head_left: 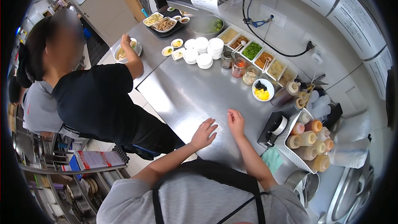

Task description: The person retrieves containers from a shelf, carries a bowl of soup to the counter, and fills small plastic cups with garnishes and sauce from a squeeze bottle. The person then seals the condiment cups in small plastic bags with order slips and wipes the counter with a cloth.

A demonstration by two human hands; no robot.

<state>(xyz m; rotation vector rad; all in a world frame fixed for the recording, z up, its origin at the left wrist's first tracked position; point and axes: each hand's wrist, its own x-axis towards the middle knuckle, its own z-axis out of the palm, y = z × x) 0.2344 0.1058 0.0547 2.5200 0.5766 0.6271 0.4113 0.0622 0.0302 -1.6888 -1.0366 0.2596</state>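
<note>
Over the steel counter (190,95), my left hand (204,133) has its fingers stretched out and apart, with nothing in it. To its right, my right hand (235,123) is loosely curled, and I see no object in its fingers. The two hands do not touch. Beyond my right hand, the nearest dish is a white bowl (270,88) of yellow strips and dark shreds. A black dispenser (270,132) stands to its right.
A co-worker in black (95,99) reaches over a soup bowl (121,54) at left. Stacked white dishes (204,61), glass jars (238,67) and topping trays (252,51) line the back. A white basket (286,141) of squeeze bottles stands right. A tray (176,28) carries food dishes.
</note>
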